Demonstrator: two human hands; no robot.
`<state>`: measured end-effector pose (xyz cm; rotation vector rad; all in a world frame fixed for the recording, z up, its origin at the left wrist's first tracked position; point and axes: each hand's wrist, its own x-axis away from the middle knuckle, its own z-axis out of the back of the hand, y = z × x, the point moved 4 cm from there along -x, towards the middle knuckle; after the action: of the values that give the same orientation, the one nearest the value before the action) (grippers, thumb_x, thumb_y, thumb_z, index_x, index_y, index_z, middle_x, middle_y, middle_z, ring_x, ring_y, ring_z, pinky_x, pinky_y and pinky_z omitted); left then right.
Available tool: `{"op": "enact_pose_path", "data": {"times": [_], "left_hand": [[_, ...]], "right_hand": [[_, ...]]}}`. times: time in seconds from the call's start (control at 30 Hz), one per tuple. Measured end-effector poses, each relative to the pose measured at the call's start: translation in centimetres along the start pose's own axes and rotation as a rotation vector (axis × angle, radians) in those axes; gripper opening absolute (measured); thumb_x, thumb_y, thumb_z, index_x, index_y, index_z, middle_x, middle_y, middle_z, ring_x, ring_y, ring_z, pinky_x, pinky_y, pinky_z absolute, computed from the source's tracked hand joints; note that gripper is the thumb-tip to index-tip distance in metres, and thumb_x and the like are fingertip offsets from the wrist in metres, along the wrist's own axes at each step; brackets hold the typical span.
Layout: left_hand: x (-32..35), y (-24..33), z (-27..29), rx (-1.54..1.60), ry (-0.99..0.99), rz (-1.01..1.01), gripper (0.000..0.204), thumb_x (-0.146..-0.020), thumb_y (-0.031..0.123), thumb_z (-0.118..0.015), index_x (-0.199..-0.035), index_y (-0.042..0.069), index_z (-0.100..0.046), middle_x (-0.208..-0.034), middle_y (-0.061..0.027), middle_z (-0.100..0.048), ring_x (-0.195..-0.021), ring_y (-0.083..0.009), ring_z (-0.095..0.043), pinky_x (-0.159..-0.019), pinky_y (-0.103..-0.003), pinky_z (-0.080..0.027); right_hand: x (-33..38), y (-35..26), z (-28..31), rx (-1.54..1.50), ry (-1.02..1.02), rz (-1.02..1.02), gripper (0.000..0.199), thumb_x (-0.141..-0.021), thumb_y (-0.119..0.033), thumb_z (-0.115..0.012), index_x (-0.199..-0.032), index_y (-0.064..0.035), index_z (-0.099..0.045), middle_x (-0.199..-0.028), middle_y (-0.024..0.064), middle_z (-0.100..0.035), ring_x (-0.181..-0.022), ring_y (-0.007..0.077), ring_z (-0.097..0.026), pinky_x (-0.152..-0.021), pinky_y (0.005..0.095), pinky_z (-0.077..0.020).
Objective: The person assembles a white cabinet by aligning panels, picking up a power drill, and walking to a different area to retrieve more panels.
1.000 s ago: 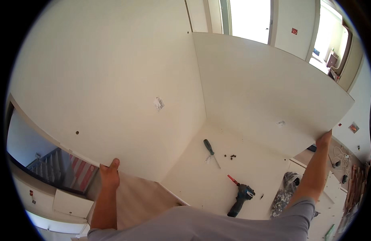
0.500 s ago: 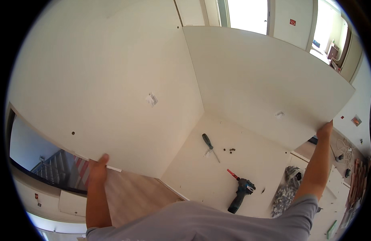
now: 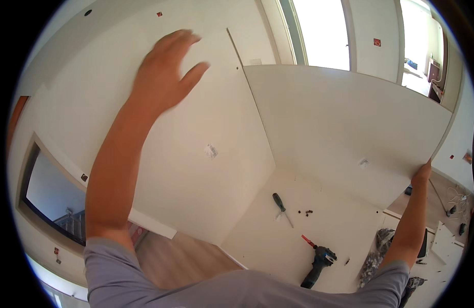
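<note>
Two large white panels stand upright and meet in a corner over a white base board point(image 3: 257, 241). My left hand point(image 3: 168, 74) is raised in front of the left panel point(image 3: 196, 190), thumb and fingers apart, holding nothing. It is slightly blurred, and whether it touches anything I cannot tell. At the outer edge of the right panel point(image 3: 344, 113), my right hand point(image 3: 421, 173) grips the board, its fingers partly hidden. A small label is stuck on each panel.
On the base board lie a screwdriver point(image 3: 281, 206), several small dark fittings point(image 3: 307, 212) and a cordless drill point(image 3: 319, 264) with a red tip. A clear bag of hardware point(image 3: 373, 259) lies by my right arm. Another drill point(image 3: 414, 287) sits at lower right. Doorways open behind the panels.
My left hand has let go of the left panel's near edge and risen up and forward. My right hand keeps its hold. The view has tilted up, showing more wall above the panels.
</note>
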<state>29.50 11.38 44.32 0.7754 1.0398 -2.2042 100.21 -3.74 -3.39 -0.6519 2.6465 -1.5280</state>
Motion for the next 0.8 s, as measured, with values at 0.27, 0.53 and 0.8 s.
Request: {"op": "enact_pose_path", "data": {"times": [0.27, 0.53, 0.8], "left_hand": [[-8.2, -8.8, -12.2, -0.382, -0.659, 0.539, 0.061, -0.101, 0.061, -0.048, -0.119, 0.007, -0.070, -0.119, -0.0120, -0.071, -0.109, -0.0285, -0.068, -0.091, -0.043, -0.054], [-7.9, -8.5, -13.9, -0.415, -0.636, 0.579, 0.064, -0.101, 0.063, -0.046, -0.091, 0.006, -0.073, -0.086, -0.0072, -0.074, -0.083, -0.0252, -0.071, -0.076, -0.041, -0.055], [-7.4, -8.6, -14.1, -0.439, -0.594, 0.566, 0.063, -0.101, 0.063, -0.046, -0.089, 0.007, -0.072, -0.083, -0.0070, -0.073, -0.081, -0.0244, -0.070, -0.074, -0.041, -0.055]], "right_hand": [[1.7, 0.3, -1.4, -0.057, -0.112, 0.010, 0.069, -0.102, -0.054, -0.047, -0.151, -0.0053, -0.046, -0.154, 0.0123, -0.049, -0.141, 0.0312, -0.045, -0.118, 0.0430, -0.0327], [4.3, -0.4, -1.7, -0.017, -0.074, 0.034, 0.062, -0.102, -0.049, -0.047, -0.148, -0.0067, -0.049, -0.149, 0.0132, -0.053, -0.136, 0.0328, -0.049, -0.114, 0.0459, -0.0377], [2.8, -0.7, -1.6, 0.006, -0.002, -0.004, 0.062, -0.103, -0.049, -0.046, -0.149, -0.0066, -0.047, -0.149, 0.0126, -0.052, -0.137, 0.0319, -0.048, -0.116, 0.0460, -0.0368]]}}
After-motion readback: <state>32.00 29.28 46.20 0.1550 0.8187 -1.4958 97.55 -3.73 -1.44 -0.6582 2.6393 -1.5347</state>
